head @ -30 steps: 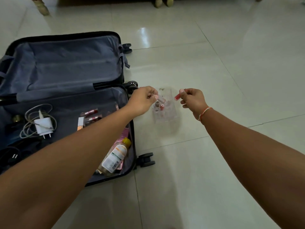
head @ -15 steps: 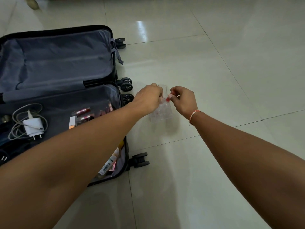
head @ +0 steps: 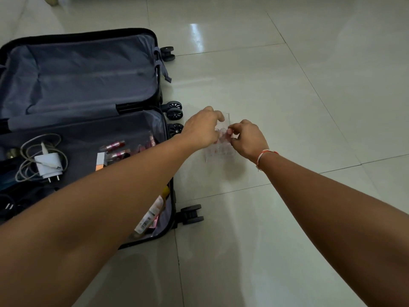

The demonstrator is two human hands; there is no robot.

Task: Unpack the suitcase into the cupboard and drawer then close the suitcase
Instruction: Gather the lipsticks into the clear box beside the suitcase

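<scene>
Near the middle of the frame, both hands are meeting over a clear plastic holder standing on the tiled floor. The left hand is curling its fingers around small pink tubes at the holder's top, and the right hand is pinching one of them. At the left, the suitcase is lying open, holding a white charger, lipsticks and a bottle.
</scene>
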